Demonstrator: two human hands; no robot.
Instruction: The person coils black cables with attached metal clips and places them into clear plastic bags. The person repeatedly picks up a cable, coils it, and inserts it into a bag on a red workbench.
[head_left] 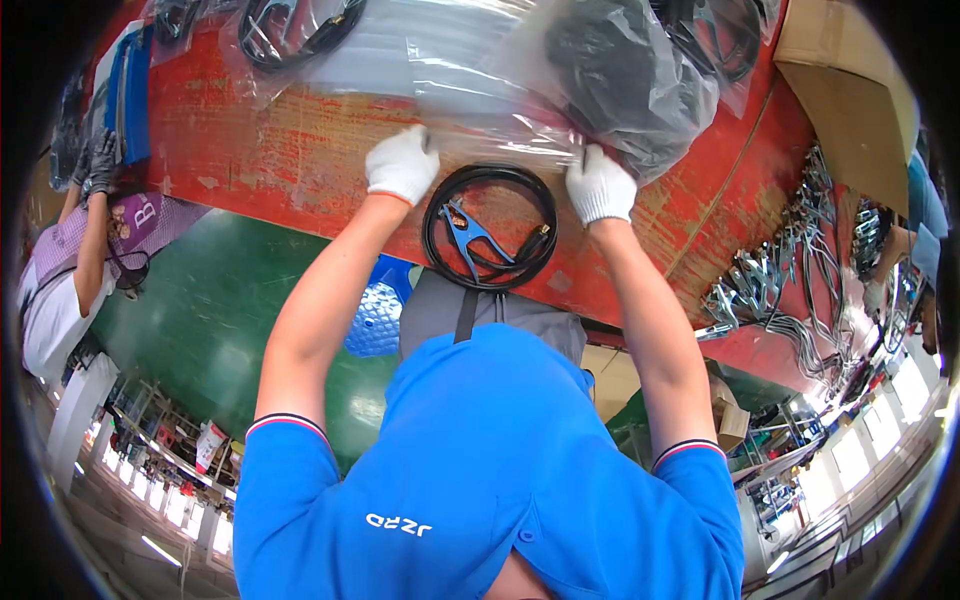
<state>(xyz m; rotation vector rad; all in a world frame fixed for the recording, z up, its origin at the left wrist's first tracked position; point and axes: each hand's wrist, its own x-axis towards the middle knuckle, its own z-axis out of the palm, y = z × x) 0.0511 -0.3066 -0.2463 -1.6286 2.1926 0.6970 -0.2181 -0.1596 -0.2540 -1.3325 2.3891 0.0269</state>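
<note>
Both my hands wear white knit gloves and pinch the near edge of a clear plastic bag (500,148), which stretches between them over the tabletop. My left hand (402,166) is closed at the bag's left corner, and my right hand (602,186) is closed at its right corner. Just below the bag, near the table's front edge, lies a coil of black cable (429,232). Inside the ring rests its blue-handled clamp (466,236), beside a brass-coloured cable end (543,231).
The worn red table (250,150) carries a stack of clear bags (370,60), a bulky grey plastic bundle (620,70) and bagged cable coils (290,30). Metal clamps (755,280) are heaped at right, below a cardboard box (845,95). A gloved co-worker (75,255) is at left.
</note>
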